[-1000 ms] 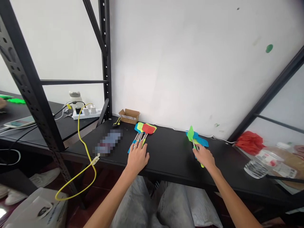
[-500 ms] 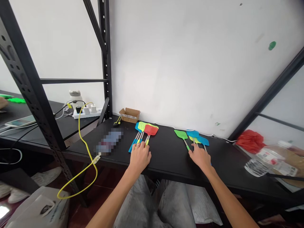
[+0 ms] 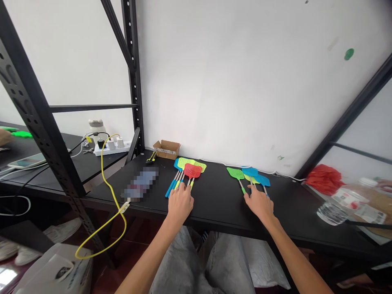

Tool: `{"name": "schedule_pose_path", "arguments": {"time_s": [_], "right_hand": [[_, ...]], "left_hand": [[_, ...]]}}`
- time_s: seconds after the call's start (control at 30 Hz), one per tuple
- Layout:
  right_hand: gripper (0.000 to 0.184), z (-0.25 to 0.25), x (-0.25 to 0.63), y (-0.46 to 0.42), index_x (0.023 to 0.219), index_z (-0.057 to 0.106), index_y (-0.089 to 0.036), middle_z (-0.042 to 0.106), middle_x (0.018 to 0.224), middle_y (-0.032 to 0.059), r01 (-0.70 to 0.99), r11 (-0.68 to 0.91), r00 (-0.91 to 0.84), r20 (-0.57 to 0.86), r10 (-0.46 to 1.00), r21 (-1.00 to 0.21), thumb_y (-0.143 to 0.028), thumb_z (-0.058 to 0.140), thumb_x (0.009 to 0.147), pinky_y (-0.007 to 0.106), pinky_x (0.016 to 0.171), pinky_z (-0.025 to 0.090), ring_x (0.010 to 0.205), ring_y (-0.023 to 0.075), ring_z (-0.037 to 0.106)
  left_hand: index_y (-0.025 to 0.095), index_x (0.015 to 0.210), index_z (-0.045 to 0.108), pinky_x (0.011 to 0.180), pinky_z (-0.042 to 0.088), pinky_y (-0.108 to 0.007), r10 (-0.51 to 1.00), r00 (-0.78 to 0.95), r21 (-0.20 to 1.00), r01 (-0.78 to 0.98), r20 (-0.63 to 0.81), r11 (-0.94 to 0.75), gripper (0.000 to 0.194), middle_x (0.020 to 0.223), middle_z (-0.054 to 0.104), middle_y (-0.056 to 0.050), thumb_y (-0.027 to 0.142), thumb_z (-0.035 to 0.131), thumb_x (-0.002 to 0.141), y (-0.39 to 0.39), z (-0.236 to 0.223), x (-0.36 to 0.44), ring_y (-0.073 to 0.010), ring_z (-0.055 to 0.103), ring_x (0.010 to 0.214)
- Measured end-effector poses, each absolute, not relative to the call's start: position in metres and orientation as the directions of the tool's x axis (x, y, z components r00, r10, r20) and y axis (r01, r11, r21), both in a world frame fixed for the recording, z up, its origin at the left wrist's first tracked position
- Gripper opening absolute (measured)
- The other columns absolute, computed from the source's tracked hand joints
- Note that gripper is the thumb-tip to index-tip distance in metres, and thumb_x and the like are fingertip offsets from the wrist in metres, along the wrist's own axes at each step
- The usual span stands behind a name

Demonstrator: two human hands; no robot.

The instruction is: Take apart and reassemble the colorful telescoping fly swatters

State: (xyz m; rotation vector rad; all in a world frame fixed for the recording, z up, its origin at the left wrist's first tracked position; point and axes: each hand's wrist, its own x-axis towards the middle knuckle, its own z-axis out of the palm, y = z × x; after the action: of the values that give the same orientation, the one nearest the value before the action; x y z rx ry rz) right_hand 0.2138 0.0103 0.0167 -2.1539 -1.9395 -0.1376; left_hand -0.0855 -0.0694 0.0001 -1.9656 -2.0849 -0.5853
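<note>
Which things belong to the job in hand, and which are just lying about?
In the job, judging by the hands:
left swatters, at the left hand
right swatters, at the right hand

Apparently just lying about:
box
black-and-yellow tool
power strip
red bag
bottle

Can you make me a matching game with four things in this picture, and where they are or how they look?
Things:
1. red swatter
2. cardboard box
3. green swatter
4. bottle

Clues:
A. by the right hand
B. see-through
C. by the left hand
D. open at the top

Right pairs: 1-C, 2-D, 3-A, 4-B
</note>
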Motion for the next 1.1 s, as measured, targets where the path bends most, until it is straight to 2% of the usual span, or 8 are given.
{"name": "schedule_pose_path", "arguments": {"time_s": [0.13,0.23,0.33,0.57,0.8,0.9,1.0,1.1], "right_hand": [[0.038,0.014,0.215,-0.009,0.126,0.058,-0.027,0.069,0.079,0.0056,0.974,-0.016,0.090,0.320,0.943,-0.227,-0.040,0.046,0.092,0.031,0.059,0.036,0.076,0.0272,0.066],[0.033,0.003,0.213,-0.027,0.118,0.063,-0.025,0.066,0.069,0.0021,0.950,0.090,0.046,0.418,0.907,-0.300,-0.039,0.046,0.092,0.029,0.055,0.032,0.068,0.0230,0.063],[0.033,-0.010,0.208,-0.041,0.112,0.066,-0.023,0.061,0.062,0.0005,0.913,0.185,0.018,0.488,0.873,-0.364,-0.039,0.045,0.093,0.028,0.054,0.031,0.060,0.0203,0.059],[0.034,-0.026,0.208,-0.052,0.106,0.070,-0.020,0.057,0.058,0.0004,0.821,0.352,-0.058,0.548,0.835,-0.450,-0.039,0.044,0.094,0.027,0.054,0.033,0.054,0.0178,0.054],[0.032,-0.021,0.203,-0.056,0.101,0.072,-0.020,0.049,0.056,-0.0019,0.689,0.405,-0.024,0.541,0.841,-0.600,-0.041,0.049,0.093,0.027,0.054,0.033,0.050,0.0143,0.045],[0.034,-0.014,0.196,-0.061,0.103,0.072,-0.020,0.046,0.058,-0.0020,0.495,0.388,0.008,0.450,0.893,-0.778,-0.046,0.054,0.091,0.027,0.052,0.031,0.052,0.0138,0.041],[0.042,-0.007,0.189,-0.063,0.113,0.069,-0.019,0.044,0.060,-0.0026,0.142,0.269,-0.020,0.269,0.963,-0.952,-0.051,0.058,0.088,0.026,0.047,0.026,0.051,0.0123,0.038],[0.047,-0.002,0.185,-0.062,0.121,0.064,-0.020,0.046,0.064,-0.0031,-0.194,0.109,-0.083,0.127,0.988,-0.975,-0.053,0.060,0.087,0.025,0.043,0.020,0.046,0.0089,0.031]], "left_hand": [[0.015,0.092,0.066,0.075,0.041,-0.037,0.882,-0.143,0.121,0.988,0.450,0.098,0.019,0.098,0.056,-0.012,0.012,0.048,0.085,-0.069,-0.001,-0.088,-0.0276,0.057,0.092],[0.014,0.092,0.067,0.078,0.042,-0.039,0.859,-0.150,0.103,0.988,0.490,0.114,0.018,0.100,0.056,-0.014,0.024,0.051,0.089,-0.069,-0.003,-0.089,-0.0297,0.055,0.096],[0.013,0.088,0.068,0.078,0.041,-0.040,0.851,-0.133,0.077,0.991,0.508,0.109,0.025,0.100,0.057,-0.015,0.032,0.053,0.091,-0.069,-0.005,-0.088,-0.0312,0.055,0.097],[0.013,0.079,0.068,0.075,0.038,-0.040,0.787,-0.056,0.038,0.998,0.615,0.041,0.029,0.086,0.059,-0.013,0.026,0.046,0.093,-0.065,-0.007,-0.085,-0.0292,0.055,0.089],[0.018,0.073,0.059,0.071,0.037,-0.035,0.699,-0.036,0.168,0.978,0.715,-0.122,0.031,0.079,0.056,-0.008,0.020,0.039,0.097,-0.068,0.004,-0.079,-0.0240,0.053,0.079],[0.019,0.079,0.052,0.073,0.038,-0.034,0.727,0.039,0.263,0.918,0.686,-0.298,0.030,0.080,0.054,-0.005,0.022,0.031,0.101,-0.077,0.013,-0.068,-0.0208,0.051,0.077],[0.021,0.086,0.047,0.071,0.039,-0.031,0.785,0.141,0.354,0.835,0.603,-0.422,0.026,0.082,0.052,-0.003,0.025,0.028,0.103,-0.090,0.020,-0.052,-0.0188,0.051,0.077],[0.021,0.090,0.044,0.066,0.038,-0.030,0.814,0.245,0.378,0.791,0.526,-0.482,0.021,0.083,0.052,-0.003,0.028,0.028,0.103,-0.101,0.022,-0.037,-0.0184,0.050,0.074]]}}
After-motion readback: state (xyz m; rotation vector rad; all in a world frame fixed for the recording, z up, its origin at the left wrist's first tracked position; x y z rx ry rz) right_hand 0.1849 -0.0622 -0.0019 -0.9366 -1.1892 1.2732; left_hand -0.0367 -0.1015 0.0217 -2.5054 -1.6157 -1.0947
